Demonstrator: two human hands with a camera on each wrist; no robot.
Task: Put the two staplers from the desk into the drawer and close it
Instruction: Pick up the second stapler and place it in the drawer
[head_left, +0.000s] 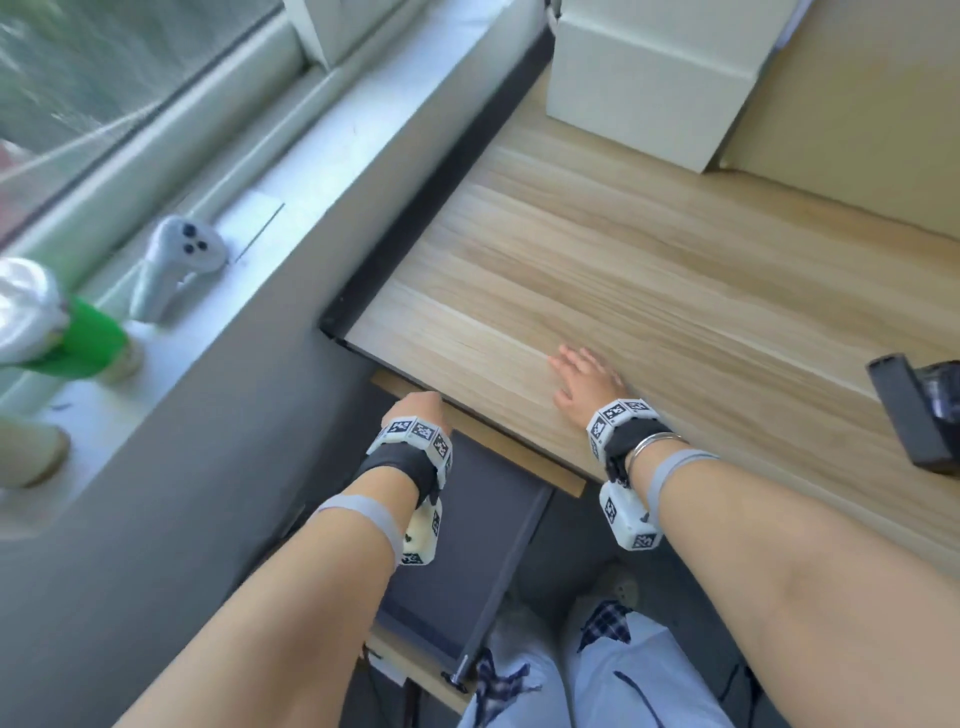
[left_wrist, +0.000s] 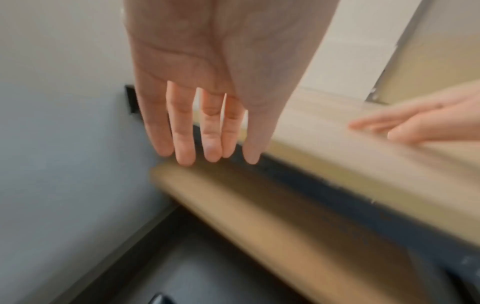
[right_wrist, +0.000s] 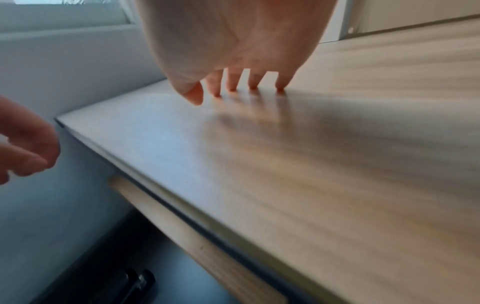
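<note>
Head view: the drawer stands open under the left hand, its fingers straight; the right hand lies flat on the desk. One dark stapler waits far right of that hand; the other may be in the drawer, so closing remains.

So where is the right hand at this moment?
In the head view the right hand lies flat and open on the wooden desk near its front edge, right of the left hand at the drawer front.

At your eleven o'clock a white game controller lies on the windowsill. Toward one o'clock a white box stands against a cardboard carton. At nine o'clock sits something green and white, too blurred to identify.
</note>
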